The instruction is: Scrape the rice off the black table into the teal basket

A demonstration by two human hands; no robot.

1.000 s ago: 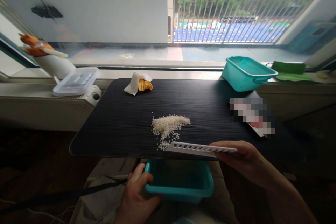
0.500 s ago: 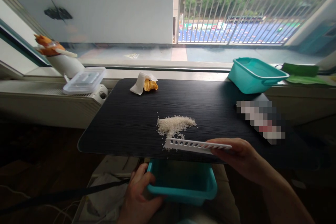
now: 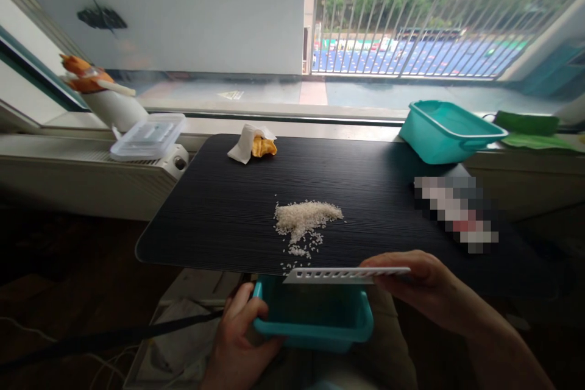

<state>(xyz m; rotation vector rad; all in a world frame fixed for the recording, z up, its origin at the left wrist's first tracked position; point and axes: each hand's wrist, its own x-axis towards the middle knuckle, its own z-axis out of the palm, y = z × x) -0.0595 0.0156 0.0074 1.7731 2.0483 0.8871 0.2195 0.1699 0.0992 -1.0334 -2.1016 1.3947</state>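
Observation:
My right hand [image 3: 418, 292] grips a long white slotted plastic strip [image 3: 338, 274], held flat along the near edge of the black table [image 3: 219, 219]. A few grains lie by the strip's left end. A pile of white rice [image 3: 305, 218] sits on the table just beyond it. My left hand [image 3: 237, 341] holds the left corner of a teal plastic tub [image 3: 315, 320], which hangs below the table's near edge, under the strip.
A second teal tub [image 3: 450, 131] stands at the table's far right corner. A crumpled tissue with something orange [image 3: 252, 145] lies at the far edge. A clear lidded box [image 3: 148, 137] rests on the sill to the left. A blurred-out flat object [image 3: 454, 210] lies right.
The strip has slid toward me from the rice pile to the table's near edge, dragging some grains with it. My left hand keeps the tub under the edge.

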